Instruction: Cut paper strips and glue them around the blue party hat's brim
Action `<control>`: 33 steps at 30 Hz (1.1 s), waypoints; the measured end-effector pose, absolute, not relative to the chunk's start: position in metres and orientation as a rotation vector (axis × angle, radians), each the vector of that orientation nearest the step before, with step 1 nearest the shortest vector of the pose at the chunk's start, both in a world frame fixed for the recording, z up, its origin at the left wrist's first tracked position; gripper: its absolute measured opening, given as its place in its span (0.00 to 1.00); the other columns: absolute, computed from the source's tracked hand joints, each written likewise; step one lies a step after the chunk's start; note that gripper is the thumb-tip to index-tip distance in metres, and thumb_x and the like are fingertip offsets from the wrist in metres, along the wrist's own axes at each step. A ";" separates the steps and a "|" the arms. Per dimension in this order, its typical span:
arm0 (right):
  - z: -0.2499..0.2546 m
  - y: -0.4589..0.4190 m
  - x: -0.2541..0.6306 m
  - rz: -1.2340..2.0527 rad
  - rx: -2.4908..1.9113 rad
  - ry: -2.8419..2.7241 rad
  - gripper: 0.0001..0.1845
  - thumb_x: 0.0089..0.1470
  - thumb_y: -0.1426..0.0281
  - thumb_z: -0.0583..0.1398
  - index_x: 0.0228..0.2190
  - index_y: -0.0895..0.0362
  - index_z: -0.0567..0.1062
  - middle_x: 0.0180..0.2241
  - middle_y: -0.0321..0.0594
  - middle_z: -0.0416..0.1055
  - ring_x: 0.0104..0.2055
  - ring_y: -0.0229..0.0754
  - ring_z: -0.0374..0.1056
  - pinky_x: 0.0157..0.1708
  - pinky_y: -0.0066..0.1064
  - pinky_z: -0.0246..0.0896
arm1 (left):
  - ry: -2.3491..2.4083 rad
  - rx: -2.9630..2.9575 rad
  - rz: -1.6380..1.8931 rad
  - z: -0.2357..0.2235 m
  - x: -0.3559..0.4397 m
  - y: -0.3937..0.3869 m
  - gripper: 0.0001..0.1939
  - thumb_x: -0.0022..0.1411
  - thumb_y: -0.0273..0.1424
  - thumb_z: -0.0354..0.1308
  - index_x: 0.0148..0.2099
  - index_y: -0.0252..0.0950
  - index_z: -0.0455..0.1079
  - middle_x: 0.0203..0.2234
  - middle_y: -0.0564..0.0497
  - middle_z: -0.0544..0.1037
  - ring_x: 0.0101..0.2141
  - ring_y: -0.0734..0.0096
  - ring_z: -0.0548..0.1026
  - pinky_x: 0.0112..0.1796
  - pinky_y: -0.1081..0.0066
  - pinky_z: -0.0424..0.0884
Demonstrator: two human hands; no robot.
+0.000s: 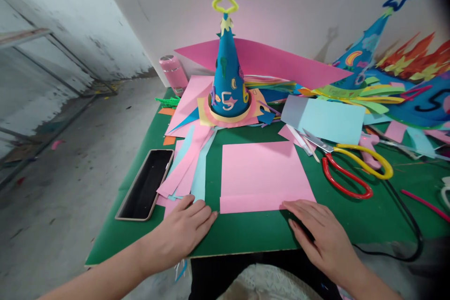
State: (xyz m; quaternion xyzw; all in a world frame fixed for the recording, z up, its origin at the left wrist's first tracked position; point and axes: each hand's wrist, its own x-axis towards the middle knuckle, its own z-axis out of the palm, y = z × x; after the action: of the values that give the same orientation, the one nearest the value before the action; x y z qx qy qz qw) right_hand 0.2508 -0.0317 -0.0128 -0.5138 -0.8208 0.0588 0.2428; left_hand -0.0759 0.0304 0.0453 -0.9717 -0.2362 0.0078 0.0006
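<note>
A pink foam or paper sheet [260, 171] lies flat on the table, with a crease or strip along its near edge. My left hand [188, 225] rests by the sheet's near left corner, its fingers curled and pressed together; whatever may be inside them is hidden. At the near right corner, my right hand [318, 229] lies with fingers stretched out, the fingertips touching the edge and the thumb apart. Pink and light blue strips [186, 164] lie beyond my left hand. Scissors [346, 164] with one red and one yellow handle lie right of the sheet, blades parted.
A blue cone hat [227, 75] with a yellow star outline stands behind the sheet on the green table [253, 234]. A phone [146, 185] lies left, near a pink bottle [174, 75]. A light blue sheet [323, 117], a pink glue gun [369, 150] and more decorated hats are right.
</note>
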 end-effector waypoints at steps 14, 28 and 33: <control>0.010 -0.021 0.226 0.176 -1.647 -2.055 0.18 0.57 0.70 0.52 0.50 0.57 0.65 0.46 0.46 0.71 0.49 0.45 0.64 0.45 0.40 0.58 | -0.679 -3.245 0.085 0.020 0.014 0.034 0.38 0.66 0.51 0.35 0.66 0.27 0.41 0.64 0.39 0.44 0.64 0.57 0.39 0.59 0.53 0.36; 0.007 -0.010 0.243 0.286 -1.960 -2.063 0.25 0.56 0.64 0.53 0.55 0.52 0.61 0.57 0.43 0.61 0.58 0.50 0.54 0.50 0.45 0.52 | -0.672 -3.240 0.114 0.016 0.013 0.034 0.38 0.65 0.50 0.39 0.66 0.28 0.44 0.64 0.39 0.45 0.64 0.56 0.39 0.60 0.53 0.32; 0.007 -0.014 0.262 0.344 -1.998 -2.024 0.24 0.57 0.63 0.52 0.55 0.51 0.60 0.57 0.42 0.61 0.58 0.49 0.54 0.51 0.45 0.53 | -0.668 -3.224 0.110 0.015 0.012 0.034 0.38 0.65 0.50 0.40 0.66 0.28 0.43 0.64 0.40 0.44 0.64 0.56 0.39 0.60 0.53 0.32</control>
State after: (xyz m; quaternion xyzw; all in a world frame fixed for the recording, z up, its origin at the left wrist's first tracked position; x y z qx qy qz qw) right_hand 0.2615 -0.0140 0.0067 -0.6907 -0.6997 0.1188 0.1383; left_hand 0.0124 0.0342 0.0146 -0.9758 -0.2023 0.0332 -0.0763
